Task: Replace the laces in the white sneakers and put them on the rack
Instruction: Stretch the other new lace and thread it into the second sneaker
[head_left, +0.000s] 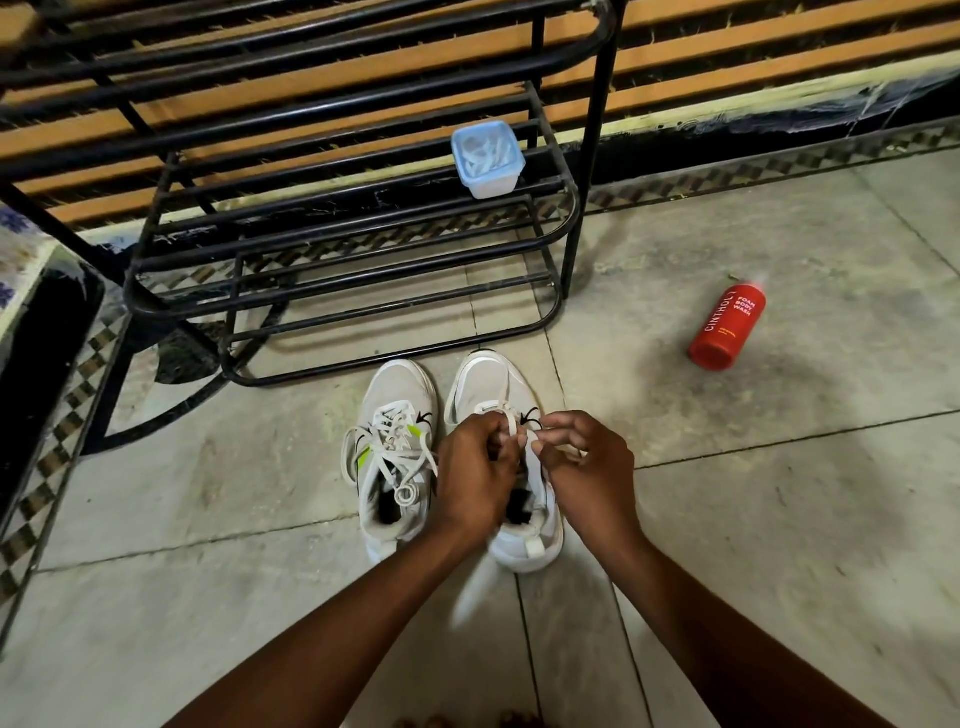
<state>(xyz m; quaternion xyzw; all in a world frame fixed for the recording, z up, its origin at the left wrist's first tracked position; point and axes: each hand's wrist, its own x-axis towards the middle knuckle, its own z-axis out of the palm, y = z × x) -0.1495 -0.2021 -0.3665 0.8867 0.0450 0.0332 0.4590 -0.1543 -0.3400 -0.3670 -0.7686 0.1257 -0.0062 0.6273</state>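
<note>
Both hands at frame centre: left hand (475, 467) and right hand (584, 457) pinch white lace (511, 423) on right sneaker (501, 410). Left sneaker (397, 410) beside it, touching; rack (363, 249) above.

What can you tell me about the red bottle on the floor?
The red bottle lies on its side on the pale tiled floor, to the right of the black shoe rack and away from the sneakers. It looks like smooth plastic, round and tube-shaped. White letters on it read "Cinthol" and "Foam Body Wash". Its far end carries a cap that looks clear. Nothing touches it but the floor, and neither hand is near it.
</note>
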